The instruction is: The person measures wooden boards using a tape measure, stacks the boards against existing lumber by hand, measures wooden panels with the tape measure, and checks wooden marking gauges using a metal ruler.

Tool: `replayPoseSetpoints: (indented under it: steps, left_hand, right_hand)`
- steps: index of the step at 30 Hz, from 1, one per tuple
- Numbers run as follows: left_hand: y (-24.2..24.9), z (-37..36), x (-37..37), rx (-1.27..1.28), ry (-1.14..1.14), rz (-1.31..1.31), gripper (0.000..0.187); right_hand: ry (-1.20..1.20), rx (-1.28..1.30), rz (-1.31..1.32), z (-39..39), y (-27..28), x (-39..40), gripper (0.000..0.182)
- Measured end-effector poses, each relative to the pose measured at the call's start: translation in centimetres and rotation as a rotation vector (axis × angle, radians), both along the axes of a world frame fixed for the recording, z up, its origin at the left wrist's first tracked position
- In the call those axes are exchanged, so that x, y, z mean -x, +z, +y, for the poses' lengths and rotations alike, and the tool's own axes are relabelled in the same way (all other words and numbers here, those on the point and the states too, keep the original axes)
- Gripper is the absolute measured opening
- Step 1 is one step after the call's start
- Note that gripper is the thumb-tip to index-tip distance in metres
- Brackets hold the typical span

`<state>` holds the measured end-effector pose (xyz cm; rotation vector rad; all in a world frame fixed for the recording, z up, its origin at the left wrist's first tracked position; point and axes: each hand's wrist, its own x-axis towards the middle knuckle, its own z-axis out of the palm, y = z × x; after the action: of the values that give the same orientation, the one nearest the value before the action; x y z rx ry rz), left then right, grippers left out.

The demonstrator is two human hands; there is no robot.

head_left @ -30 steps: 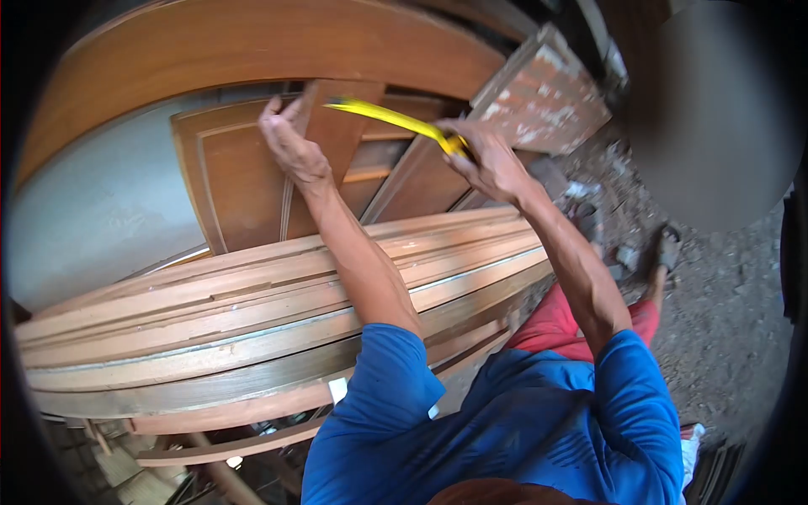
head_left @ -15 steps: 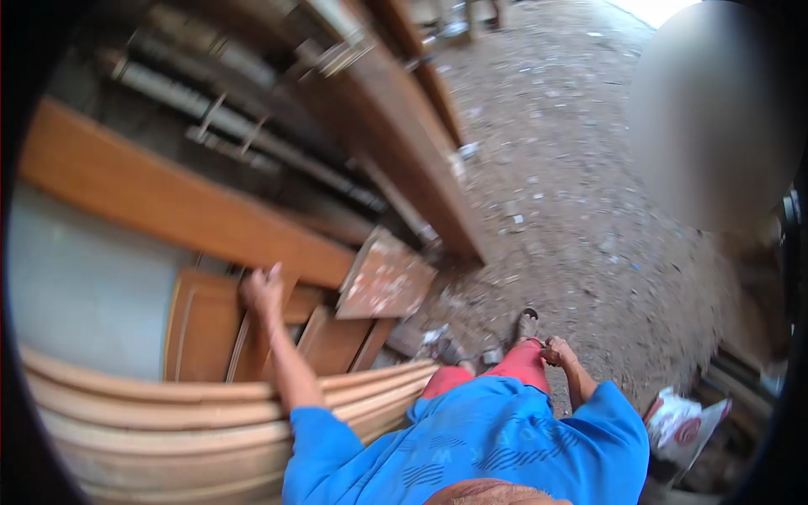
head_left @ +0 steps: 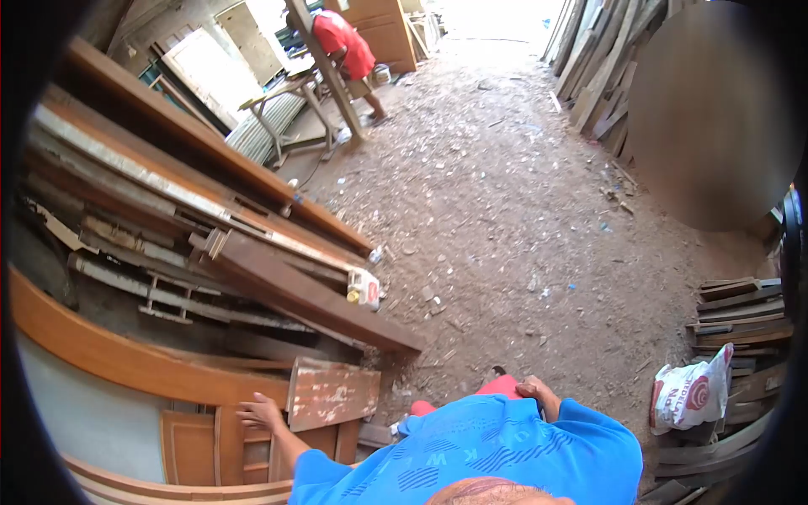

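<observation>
My left hand is spread open with nothing in it, beside an orange-brown wooden panel frame with a pale sheet in it. Just right of that hand is a worn board with chipped paint. Close to my right thigh, my right hand has its fingers curled; whether they hold anything is hidden. Below the left hand stand brown panelled pieces.
Long planks lean along the left, with a white jug near their ends. A person in red bends by a trestle. On the right are stacked wood and a white sack.
The view has swung up, bringing the far yard and the other person into sight. My left hand has come off the panel frame's edge and its fingers have spread. My right hand remains near my thigh.
</observation>
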<state>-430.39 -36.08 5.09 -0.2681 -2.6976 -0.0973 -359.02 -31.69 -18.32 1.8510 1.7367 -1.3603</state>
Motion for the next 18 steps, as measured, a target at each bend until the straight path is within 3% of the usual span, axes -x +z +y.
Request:
replayPoseSetpoints:
  steps: [1, 2, 3, 4, 5, 6, 9, 10, 12, 14, 15, 18]
  left_hand:
    - [-3.0, 1.7, -3.1, 0.006, -0.107, -0.252, 0.062]
    - [-4.3, 4.1, -10.1, 0.027, -0.225, -0.318, 0.045]
    - [-13.5, 5.2, -12.1, 0.041, -0.527, -0.533, 0.035]
    - [-21.2, 6.4, -14.6, 0.010, -0.803, -0.816, 0.029]
    - [-22.8, 8.3, -22.7, 0.031, -0.655, -1.057, 0.034]
    - [-22.4, 9.1, -29.0, 0.226, -0.806, -1.313, 0.038]
    - [-29.2, 15.0, -37.7, 0.273, -1.277, -1.565, 0.043]
    - [-26.8, 18.2, -39.7, 0.358, -1.189, -1.568, 0.044]
    - [-25.3, 22.7, -41.2, 0.241, -1.185, -1.691, 0.046]
    - [-22.7, 27.8, -42.4, 0.415, -1.151, -1.557, 0.047]
    - [-24.2, 30.0, -42.2, 0.389, -1.260, -1.494, 0.044]
    - [-22.4, 35.0, -44.6, 0.516, -1.037, -1.381, 0.041]
  right_hand:
    - [0.284, -0.101, 0.071, 0.9, -2.0, -2.5, 0.039]
    - [0.569, -0.198, 0.137, 1.3, -5.8, -5.3, 0.039]
    - [0.418, -0.153, 0.136, 2.0, -4.5, -6.8, 0.037]
    - [0.006, -0.006, 0.126, 2.6, -2.2, -8.1, 0.035]
    - [-0.327, 0.070, 0.149, 3.2, 1.4, -9.0, 0.034]
    - [-0.559, 0.094, 0.150, 3.6, 4.2, -9.7, 0.034]
    - [-0.676, -0.029, 0.014, 5.5, 4.3, -13.1, 0.031]
    - [-0.762, -0.018, 0.054, 6.2, 4.2, -14.3, 0.030]
    - [-0.932, 0.028, 0.137, 6.2, 3.2, -15.7, 0.029]
    - [-0.376, -0.162, 0.061, 6.1, 0.0, -18.6, 0.030]
    - [-0.100, -0.252, 0.016, 5.9, -1.6, -20.0, 0.031]
    - [-0.486, -0.097, 0.055, 5.4, -5.2, -22.5, 0.026]
